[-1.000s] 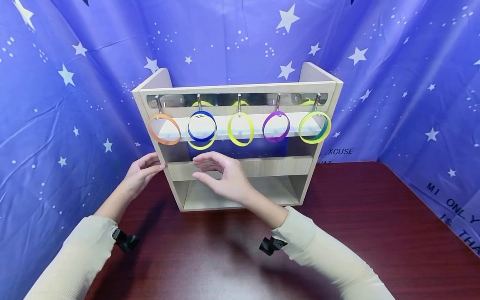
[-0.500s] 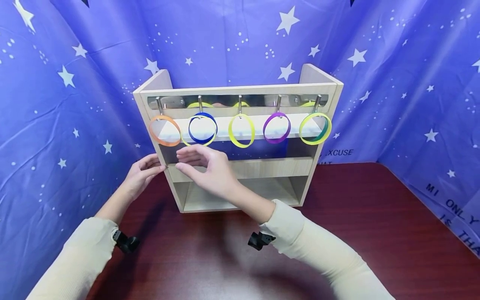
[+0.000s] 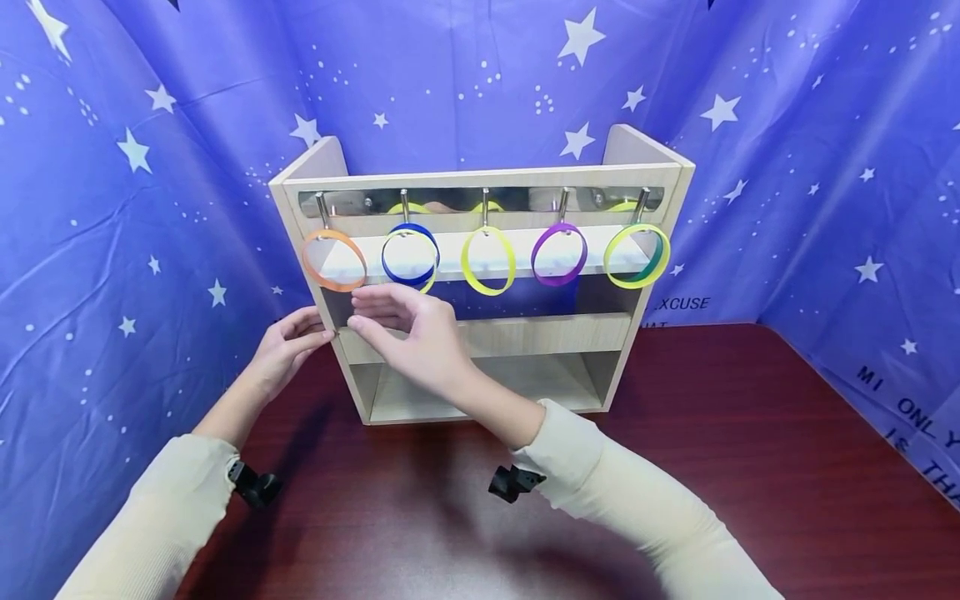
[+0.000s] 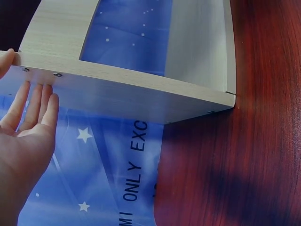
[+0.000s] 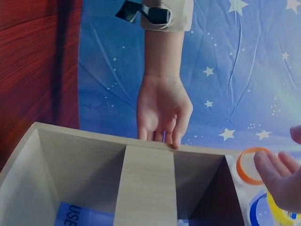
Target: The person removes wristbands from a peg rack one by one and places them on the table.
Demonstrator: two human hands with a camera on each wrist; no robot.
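My left hand (image 3: 288, 350) rests on the left side panel (image 4: 108, 92) of a wooden shelf unit (image 3: 540, 336). In the left wrist view its thumb touches the front edge, its fairly straight fingers against the outer face. My right hand (image 3: 416, 337) hovers in front of the unit with bent, apart fingers and nothing between them. Just above its fingertips hang an orange band (image 3: 307, 265) and, on the second hook, a blue band (image 3: 432, 265) with a yellow one, partly hidden by the hand. Right of these hang a yellow band (image 3: 512, 265) and a purple band (image 3: 582, 254).
A yellow band (image 3: 663, 271) with a green one hangs on the rightmost hook. All the hooks stick out from a shiny metal strip (image 3: 465, 200). The unit stands on a dark red wooden table (image 3: 750, 433), with a blue starry curtain (image 3: 420, 92) behind.
My right hand has moved left and slightly up, toward the orange and blue bands. The yellow band beside the blue one has shifted about. My left hand has stayed on the side panel.
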